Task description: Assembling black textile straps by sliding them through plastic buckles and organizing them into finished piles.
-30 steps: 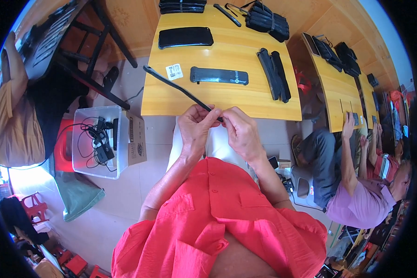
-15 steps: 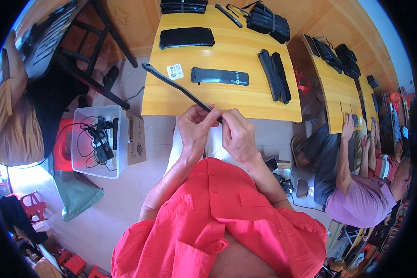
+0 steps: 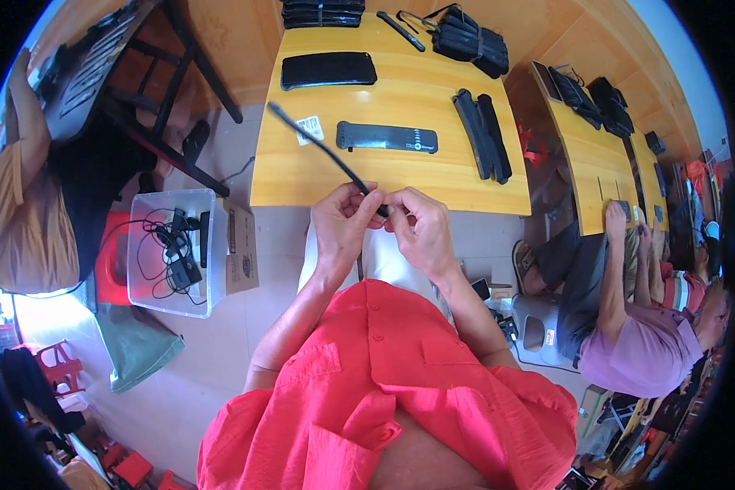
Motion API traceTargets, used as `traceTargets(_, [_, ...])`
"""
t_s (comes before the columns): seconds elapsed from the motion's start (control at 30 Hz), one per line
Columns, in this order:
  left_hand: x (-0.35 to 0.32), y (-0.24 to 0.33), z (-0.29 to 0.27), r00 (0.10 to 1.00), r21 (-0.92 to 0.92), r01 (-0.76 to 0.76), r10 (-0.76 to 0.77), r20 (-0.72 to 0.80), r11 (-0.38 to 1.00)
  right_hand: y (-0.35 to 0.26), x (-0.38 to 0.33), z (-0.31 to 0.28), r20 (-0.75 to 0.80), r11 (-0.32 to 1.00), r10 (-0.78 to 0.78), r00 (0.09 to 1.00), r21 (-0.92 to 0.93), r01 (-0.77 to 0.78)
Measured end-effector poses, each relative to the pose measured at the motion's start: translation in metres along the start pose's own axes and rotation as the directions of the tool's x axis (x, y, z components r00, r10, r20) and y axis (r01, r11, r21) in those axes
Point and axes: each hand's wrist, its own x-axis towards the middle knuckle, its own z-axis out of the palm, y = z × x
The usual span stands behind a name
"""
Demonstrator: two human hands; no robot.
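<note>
A long, narrow black strip (image 3: 322, 152) slants up and left from my fingers over the near table edge. My left hand (image 3: 340, 224) pinches it close to its lower end between thumb and fingers. At that same end, my right hand (image 3: 423, 229) has thumb and fingertips pressed together on its tip. Beyond the hands lies a flat black strip-shaped piece (image 3: 388, 137) with white printing. A small white label card (image 3: 309, 131) rests to its left, partly behind the held strip. Farther back is a wider flat black case (image 3: 329, 70).
Two long black pieces (image 3: 482, 135) lie together at the table's right side; banded black bundles (image 3: 469, 42) sit at the back. Left on the floor stands a clear bin (image 3: 212, 278) with black cables and adapters. Co-workers sit at both sides, one in a purple shirt (image 3: 641, 351).
The strip's far end has swung right and slightly up, now overlapping the label card. My right hand's fingers have shifted at the near end, loosening their curl.
</note>
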Motion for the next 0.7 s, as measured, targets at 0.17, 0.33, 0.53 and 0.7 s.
traceTargets(0.17, [-0.009, 0.025, -0.006, 0.978, 0.742, -0.17, 0.202, 0.047, 0.649, -0.008, -0.002, -0.002, -0.018, 0.999, 0.032, 0.999, 0.039, -0.031])
traceTargets(0.33, [-0.014, 0.031, -0.014, 0.98, 0.739, -0.19, 0.077, 0.184, 0.646, -0.011, -0.007, -0.003, 0.091, 0.99, 0.069, 0.993, 0.112, -0.079])
traceTargets(0.53, [-0.015, 0.028, -0.02, 0.933, 0.754, -0.343, 0.108, 0.344, 0.56, -0.012, -0.009, -0.005, 0.198, 0.954, 0.116, 0.973, 0.249, -0.165])
traceTargets(0.7, [-0.016, 0.03, -0.025, 0.886, 0.565, -0.389, 0.127, 0.447, 0.728, -0.01, -0.006, -0.014, 0.413, 0.762, 0.209, 0.887, 0.5, -0.412])
